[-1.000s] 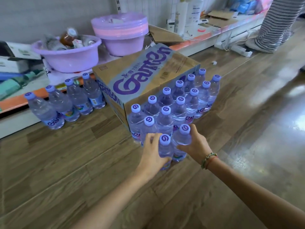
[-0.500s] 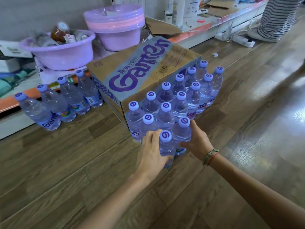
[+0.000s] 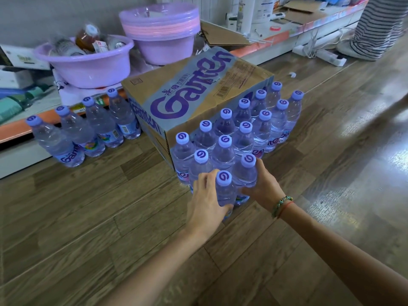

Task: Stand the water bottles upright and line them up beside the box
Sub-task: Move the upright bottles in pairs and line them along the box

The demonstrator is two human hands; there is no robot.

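Note:
A brown cardboard box [image 3: 198, 89] with purple lettering sits on the wooden floor. Several clear water bottles with lilac caps [image 3: 245, 129] stand upright in rows tight against its near side. The nearest bottle [image 3: 224, 191] stands at the front of the group; my left hand [image 3: 205, 202] wraps around its left side. My right hand [image 3: 263, 186] grips the neighbouring bottle [image 3: 246, 171] from the right. Several more bottles [image 3: 88, 129] stand in a line to the left of the box.
A low shelf runs along the wall behind, carrying a lilac basin [image 3: 88, 62] of assorted items and stacked lilac and pink basins [image 3: 163, 34]. Flattened cardboard [image 3: 220, 36] lies further right. A person in striped clothing [image 3: 379, 25] stands at the top right beside a power strip [image 3: 326, 56].
Both hands have pushed the two front bottles closer in against the group. The view has shifted slightly closer to the box.

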